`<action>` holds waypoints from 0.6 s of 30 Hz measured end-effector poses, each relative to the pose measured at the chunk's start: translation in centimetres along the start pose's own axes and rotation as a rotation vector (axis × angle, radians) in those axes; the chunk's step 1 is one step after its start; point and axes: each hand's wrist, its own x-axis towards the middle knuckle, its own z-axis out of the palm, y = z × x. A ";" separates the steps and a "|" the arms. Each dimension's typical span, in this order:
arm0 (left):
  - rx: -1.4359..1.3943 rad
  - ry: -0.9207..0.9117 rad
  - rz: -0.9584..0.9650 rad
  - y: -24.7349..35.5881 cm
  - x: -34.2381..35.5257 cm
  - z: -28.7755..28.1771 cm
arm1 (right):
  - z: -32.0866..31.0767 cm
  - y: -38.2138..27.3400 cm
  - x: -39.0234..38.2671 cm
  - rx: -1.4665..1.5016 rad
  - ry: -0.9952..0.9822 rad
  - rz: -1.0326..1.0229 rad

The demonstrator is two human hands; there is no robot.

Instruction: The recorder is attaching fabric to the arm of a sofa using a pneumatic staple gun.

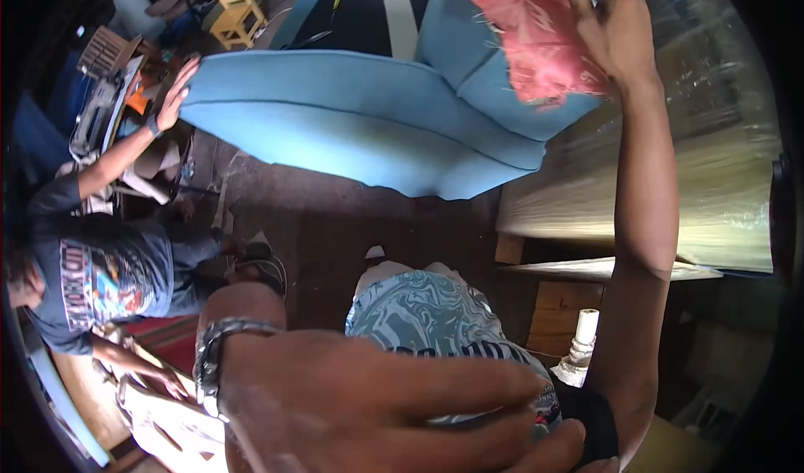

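Note:
My left hand (360, 389) is close up in front of my patterned shirt (419, 305), with a bracelet (219, 347) at its wrist. Its fingers stretch to the right, partly apart, and nothing shows in them. Up at the far right, my right hand (615, 29) grips a frayed pink cloth (544, 37). A small shiny thing by its fingers is cut off by the picture's edge. The cloth hangs against a light-blue upholstered furniture piece (335, 113) with dark seams, which spans the upper middle.
A co-worker (109, 272) at the left rests one hand on the blue piece's left end. Plastic-wrapped furniture (720, 180) stands at the right. A small wooden chair (237, 12) is at the back left, and a white spool (579, 343) sits beside my right arm.

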 end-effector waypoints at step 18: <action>0.626 0.262 -0.816 -22.9 -22.5 -22.2 | 11.5 -20.0 -13.6 0.727 -0.409 0.118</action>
